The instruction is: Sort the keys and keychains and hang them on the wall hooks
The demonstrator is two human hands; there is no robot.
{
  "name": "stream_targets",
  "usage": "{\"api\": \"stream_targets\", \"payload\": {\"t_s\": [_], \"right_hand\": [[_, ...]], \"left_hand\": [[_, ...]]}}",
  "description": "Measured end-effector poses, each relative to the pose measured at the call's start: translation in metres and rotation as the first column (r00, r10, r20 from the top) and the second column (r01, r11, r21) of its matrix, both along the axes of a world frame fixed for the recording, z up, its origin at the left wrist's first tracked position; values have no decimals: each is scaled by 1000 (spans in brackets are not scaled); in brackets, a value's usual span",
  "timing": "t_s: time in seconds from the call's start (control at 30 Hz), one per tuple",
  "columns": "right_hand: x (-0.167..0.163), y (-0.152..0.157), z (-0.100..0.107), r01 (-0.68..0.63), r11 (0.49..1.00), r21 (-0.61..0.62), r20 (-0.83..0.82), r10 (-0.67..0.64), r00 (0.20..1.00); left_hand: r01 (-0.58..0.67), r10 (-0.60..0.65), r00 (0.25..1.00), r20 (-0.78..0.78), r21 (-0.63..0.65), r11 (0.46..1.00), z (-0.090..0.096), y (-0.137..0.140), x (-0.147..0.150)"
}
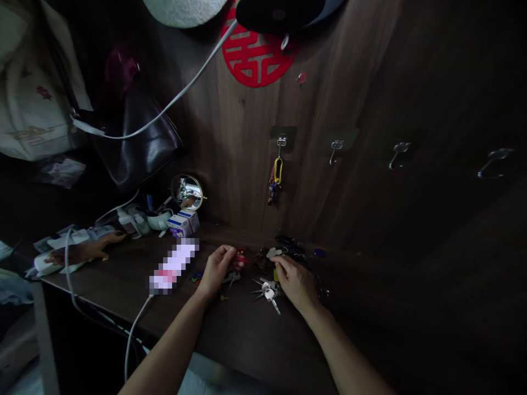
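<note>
My left hand point(218, 266) is closed in a pinch on a red keychain point(241, 258) just above the shelf. Close by, silver keys point(234, 277) lie below those fingers. My right hand point(297, 280) pinches at a grey, rounded key point(274, 252) among the pile; the thumb partly hides it. Between the two hands, a bunch of silver keys point(269, 292) is fanned out on the wood. A yellow-green tag point(276, 274) shows beside my right fingers. Dark items and a blue tag point(319, 253) lie behind the right hand.
Several metal hooks point(336, 149) line the back panel; a yellow-corded keychain point(278, 173) hangs from one. At left are a pixelated phone-like object point(175, 266) on a white cable point(134, 323), a small box point(183, 224), a round mirror point(188, 192) and a hanging dark bag point(142, 137).
</note>
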State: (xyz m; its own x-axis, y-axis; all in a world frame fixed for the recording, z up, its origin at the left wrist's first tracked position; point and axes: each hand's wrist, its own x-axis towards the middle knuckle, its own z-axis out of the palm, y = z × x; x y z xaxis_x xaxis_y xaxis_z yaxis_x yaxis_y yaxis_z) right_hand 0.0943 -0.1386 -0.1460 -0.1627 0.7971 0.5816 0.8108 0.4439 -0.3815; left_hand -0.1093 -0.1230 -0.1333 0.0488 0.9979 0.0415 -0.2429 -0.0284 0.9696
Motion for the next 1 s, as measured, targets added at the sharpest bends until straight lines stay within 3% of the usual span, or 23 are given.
{"api": "stream_targets", "payload": {"t_s": [0.17,0.37,0.7,0.8,1.0], "right_hand": [[-7,-2,2,-121,993,-7,-122,120,985],[-21,-7,8,-275,958,-78,-299,241,923],[-24,-7,11,-328,926,-186,-446,218,868],[-21,-5,12,-348,912,-218,-611,150,777],[-20,-7,17,-486,841,-238,-868,41,496]], "left_hand": [[138,-126,980,154,-67,988,-1,-2,4],[341,-340,939,54,-29,939,-2,-8,11],[350,-350,937,1,10,937,-1,-9,14],[319,-319,947,-30,-8,948,0,-10,14],[378,-367,910,-193,21,926,0,-13,15]]}}
